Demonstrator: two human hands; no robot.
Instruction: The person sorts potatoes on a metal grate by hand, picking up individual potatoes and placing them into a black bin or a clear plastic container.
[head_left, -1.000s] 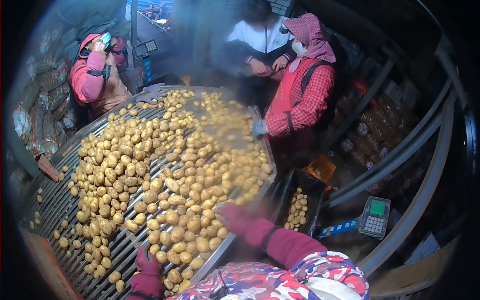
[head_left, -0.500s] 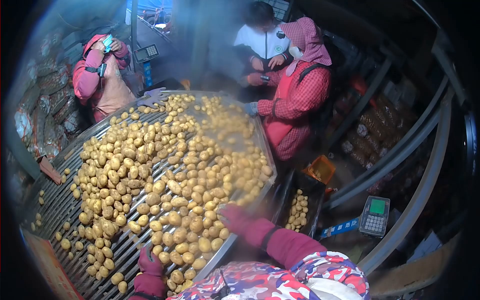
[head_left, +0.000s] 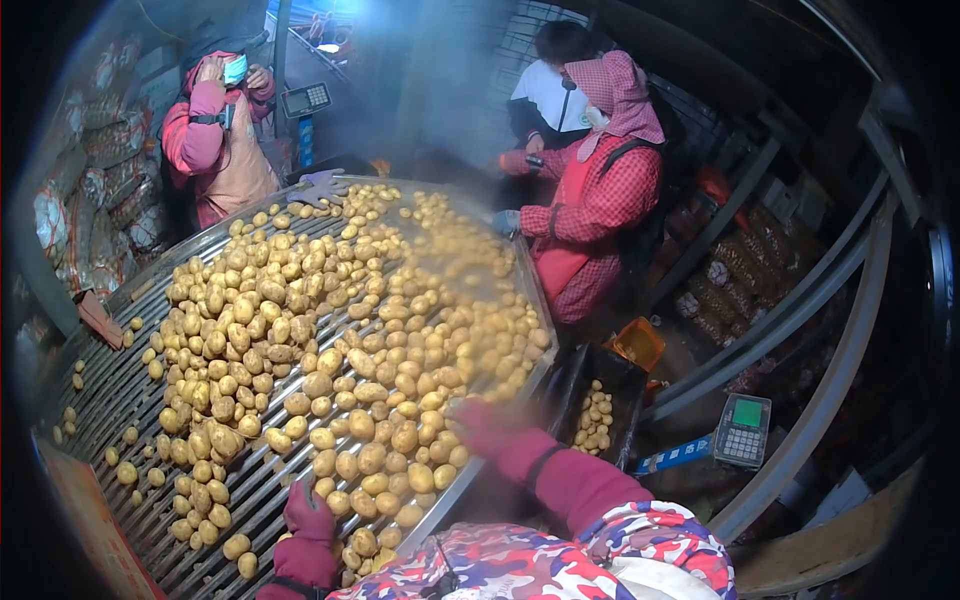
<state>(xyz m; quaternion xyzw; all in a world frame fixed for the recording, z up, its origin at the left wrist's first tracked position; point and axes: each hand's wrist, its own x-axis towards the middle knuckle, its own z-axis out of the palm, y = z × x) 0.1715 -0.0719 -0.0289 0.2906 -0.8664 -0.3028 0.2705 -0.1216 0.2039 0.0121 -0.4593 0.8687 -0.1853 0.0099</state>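
Yellow-brown potatoes (head_left: pixel 390 380) lie heaped and scattered over a slatted metal sorting table (head_left: pixel 265 470). Gloved in dark pink, my left hand (head_left: pixel 308 512) rests over the bars at the table's near side, beside the lower potatoes; its fingers are bunched, and whatever they may hold is hidden. My right hand (head_left: pixel 487 425), in a pink glove too, reaches over the table's right edge and touches the nearest potatoes. Its fingers are smeared by blur, so I cannot make out their shape.
Across the table stand a person (head_left: pixel 220 145) at a face mask, and two people at the right, one in red check (head_left: pixel 600 190). A black bin (head_left: pixel 610 390) of potatoes, an orange basket (head_left: pixel 638 343) and a scale display (head_left: pixel 743 430) are right. Grey gloves (head_left: pixel 318 188) lie on the far rim.
The view has shifted slightly. The person at the far left has lowered the mask-holding hands a little toward the face. My hands have hardly moved relative to the table.
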